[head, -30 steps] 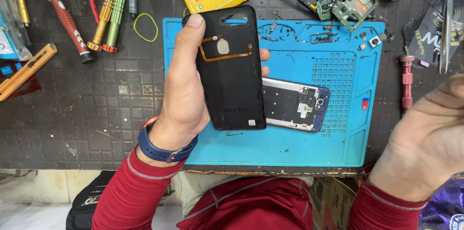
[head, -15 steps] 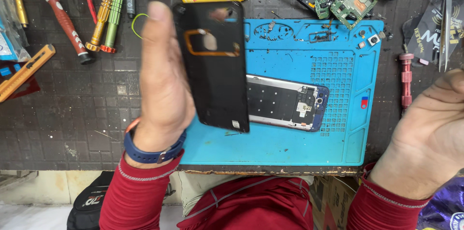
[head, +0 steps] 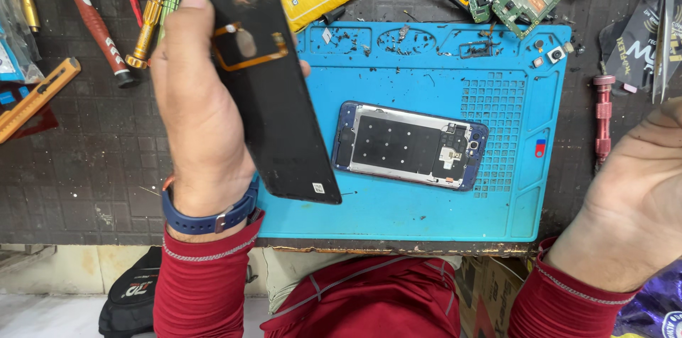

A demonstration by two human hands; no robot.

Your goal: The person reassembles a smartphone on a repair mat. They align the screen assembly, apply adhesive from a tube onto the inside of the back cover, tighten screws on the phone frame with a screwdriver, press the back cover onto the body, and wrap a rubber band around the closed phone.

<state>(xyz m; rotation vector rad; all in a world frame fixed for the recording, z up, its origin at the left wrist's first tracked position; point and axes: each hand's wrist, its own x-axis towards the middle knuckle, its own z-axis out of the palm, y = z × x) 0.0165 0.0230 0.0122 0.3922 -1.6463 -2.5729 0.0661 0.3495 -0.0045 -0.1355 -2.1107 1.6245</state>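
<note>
The black back cover (head: 273, 89) was clasped edgewise in the left hand (head: 202, 117), above the blue mat's (head: 426, 210) left edge; beside it lay the opened phone (head: 410, 145); the right hand (head: 639, 189) hovered spread, holding nothing

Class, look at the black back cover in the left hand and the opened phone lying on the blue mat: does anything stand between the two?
Nothing visible does. The left hand holds the black back cover tilted over the mat's left part; the opened phone lies uncovered on the blue mat. The right hand is off to the side.
</note>
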